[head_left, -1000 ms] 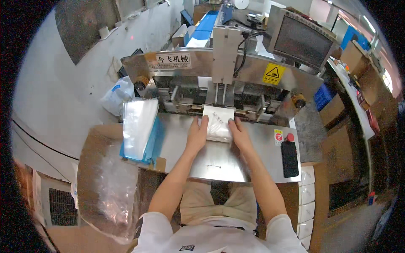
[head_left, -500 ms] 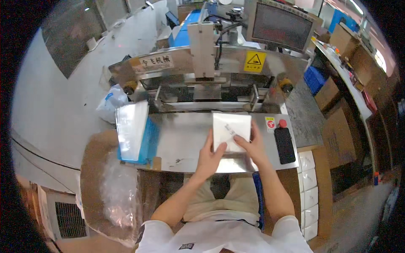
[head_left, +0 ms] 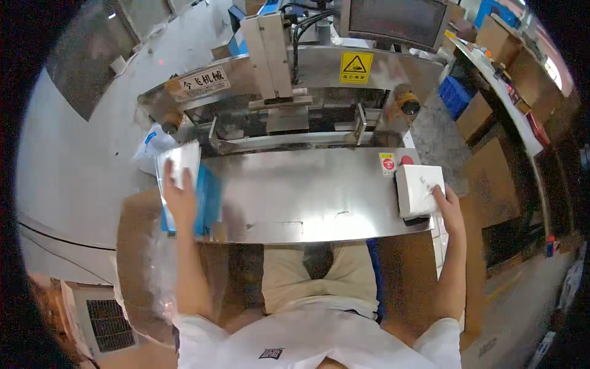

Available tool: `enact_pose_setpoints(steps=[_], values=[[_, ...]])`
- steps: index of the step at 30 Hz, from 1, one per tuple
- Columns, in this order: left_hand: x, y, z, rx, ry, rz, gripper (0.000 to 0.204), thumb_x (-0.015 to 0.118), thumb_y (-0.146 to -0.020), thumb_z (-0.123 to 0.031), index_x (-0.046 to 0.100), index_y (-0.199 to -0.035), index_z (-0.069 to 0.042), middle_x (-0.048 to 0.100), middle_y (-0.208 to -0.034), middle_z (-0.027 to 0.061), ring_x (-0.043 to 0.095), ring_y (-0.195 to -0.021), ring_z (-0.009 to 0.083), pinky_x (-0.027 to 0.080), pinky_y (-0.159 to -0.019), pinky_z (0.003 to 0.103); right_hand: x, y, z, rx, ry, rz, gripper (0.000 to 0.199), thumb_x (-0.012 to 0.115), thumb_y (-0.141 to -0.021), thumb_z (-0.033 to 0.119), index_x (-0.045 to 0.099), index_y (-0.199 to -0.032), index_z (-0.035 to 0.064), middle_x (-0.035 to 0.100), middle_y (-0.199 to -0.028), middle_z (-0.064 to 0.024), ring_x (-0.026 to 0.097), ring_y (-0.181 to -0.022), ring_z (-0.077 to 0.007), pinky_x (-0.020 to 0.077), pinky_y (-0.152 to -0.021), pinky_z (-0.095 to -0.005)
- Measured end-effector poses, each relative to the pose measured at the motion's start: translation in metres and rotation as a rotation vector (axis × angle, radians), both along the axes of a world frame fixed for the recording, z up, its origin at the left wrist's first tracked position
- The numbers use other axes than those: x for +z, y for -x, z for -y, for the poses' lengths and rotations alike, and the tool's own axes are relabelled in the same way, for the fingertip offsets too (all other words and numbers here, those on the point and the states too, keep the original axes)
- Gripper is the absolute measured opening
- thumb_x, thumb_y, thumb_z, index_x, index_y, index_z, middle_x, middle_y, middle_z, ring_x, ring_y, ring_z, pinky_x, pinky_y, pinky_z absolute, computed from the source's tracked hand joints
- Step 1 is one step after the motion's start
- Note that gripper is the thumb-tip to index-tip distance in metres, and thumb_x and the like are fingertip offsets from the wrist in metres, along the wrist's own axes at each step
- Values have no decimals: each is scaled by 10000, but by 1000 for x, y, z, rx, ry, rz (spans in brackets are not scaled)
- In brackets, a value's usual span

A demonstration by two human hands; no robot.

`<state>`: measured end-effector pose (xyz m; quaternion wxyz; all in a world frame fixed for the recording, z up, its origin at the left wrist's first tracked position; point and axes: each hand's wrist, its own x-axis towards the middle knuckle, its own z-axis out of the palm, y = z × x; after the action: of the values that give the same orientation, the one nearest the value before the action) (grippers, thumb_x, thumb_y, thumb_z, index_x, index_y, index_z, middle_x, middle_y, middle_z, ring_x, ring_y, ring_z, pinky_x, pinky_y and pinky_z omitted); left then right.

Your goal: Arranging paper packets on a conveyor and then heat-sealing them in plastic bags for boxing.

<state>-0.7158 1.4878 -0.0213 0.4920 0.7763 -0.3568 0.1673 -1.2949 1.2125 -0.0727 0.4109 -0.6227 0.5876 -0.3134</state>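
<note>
On the right, my right hand (head_left: 452, 209) grips the edge of a white square pack (head_left: 415, 190) with a small grey print on its top. The pack is above the black phone (head_left: 418, 221), which it mostly covers. At the left, my left hand (head_left: 180, 195) lies over a stack of clear plastic bags (head_left: 192, 161), its fingers apart and slightly blurred. Those bags rest on a blue holder (head_left: 210, 200) at the left end of the metal table (head_left: 289, 197).
Behind the table stands a machine with a metal press head (head_left: 268, 58) and a crossbar. A red button (head_left: 406, 160) sits by the phone. Cardboard boxes flank my legs; the left one (head_left: 132, 246) holds clear plastic film, and white packs (head_left: 438, 246) fill the right one.
Both hands have parted from the middle of the table. My right hand has carried the white pack to the right; my left hand has let go of it and moved left onto the bags.
</note>
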Motion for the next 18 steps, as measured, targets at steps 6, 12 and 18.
enact_pose_setpoints(steps=[6, 12, 18], values=[[25, 3, 1, -30, -232, -93, 401, 618, -926, -262, 615, -1218, 13, 640, -1177, 220, 621, -1047, 341, 485, -908, 387, 45, -22, -51, -65, 531, 199, 316, 546, -990, 105, 574, -1274, -33, 639, -1187, -126, 606, -1091, -186, 472, -956, -308], [-31, 110, 148, -815, -819, -66, 476, 469, -960, -427, 608, -1240, -67, 483, -1406, 232, 454, -1302, 393, 387, -1060, 477, 51, -122, -135, 485, 182, 170, 319, 598, -891, 8, 616, -1209, 1, 668, -1131, -86, 633, -1058, -169, 503, -914, -315], [-69, 122, 252, -652, -1107, -49, 615, 479, -924, -523, 607, -1270, -31, 541, -1349, 229, 492, -1267, 394, 380, -1050, 508, 21, -142, -160, 600, 65, 179, 365, 653, -889, 33, 592, -1247, 2, 653, -1154, -96, 640, -1022, -167, 520, -897, -308]])
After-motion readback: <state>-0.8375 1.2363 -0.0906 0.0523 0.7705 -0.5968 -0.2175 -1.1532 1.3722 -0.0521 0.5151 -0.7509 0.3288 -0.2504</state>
